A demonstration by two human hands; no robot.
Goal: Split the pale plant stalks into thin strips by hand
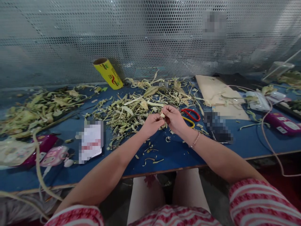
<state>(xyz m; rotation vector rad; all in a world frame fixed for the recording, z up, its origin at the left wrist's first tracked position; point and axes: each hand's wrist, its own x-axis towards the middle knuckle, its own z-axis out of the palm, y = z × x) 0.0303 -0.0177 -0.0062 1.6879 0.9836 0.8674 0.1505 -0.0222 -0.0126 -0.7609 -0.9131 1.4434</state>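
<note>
Close together above the blue table, my left hand (154, 124) and my right hand (173, 118) both have their fingers pinched. Between the fingertips is a small pale plant piece (162, 115), mostly covered by them; its exact kind does not show. Just behind the hands lies a heap of dried pale-green plant stems and leaves (127, 116). A red loop handle (196, 119) and a yellow loop handle (190, 121), looking like scissor handles, rest right beside my right hand. Small trimmed scraps (152, 160) are scattered on the table below my hands.
A yellow cardboard tube (108, 73) leans against the perforated metal panel (145, 37). More leaves (44, 106) lie at the left, near a pale phone (91, 141) and a pink case (55, 156). At the right are a dark phone (217, 127), cardboard (209, 91) and a cable (268, 138).
</note>
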